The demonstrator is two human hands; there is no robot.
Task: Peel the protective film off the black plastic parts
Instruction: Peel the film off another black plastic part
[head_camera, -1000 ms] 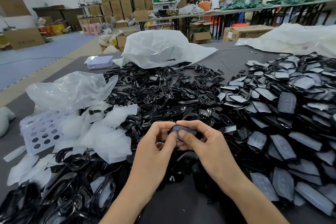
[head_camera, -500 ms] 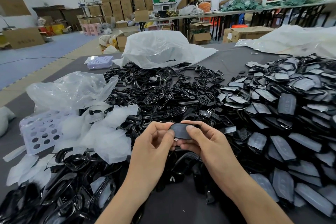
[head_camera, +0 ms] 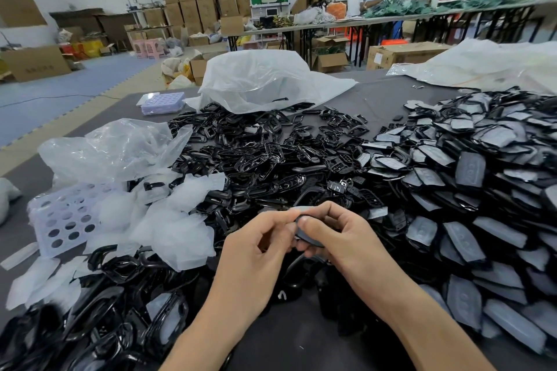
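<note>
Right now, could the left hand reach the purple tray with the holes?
Probably, once it lets go. The left hand pinches the black part that the right hand also holds. The purple tray lies off to its left, with only loose peeled films heaped between.

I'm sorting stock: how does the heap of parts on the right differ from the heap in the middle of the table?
The right heap holds solid, flat pieces under dull grey film; the middle heap holds glossy, open ring-shaped frames. The right heap is stacked deep; the middle heap spreads thinner, with the table showing through at its far side. Both are black plastic on the same grey table.
</note>
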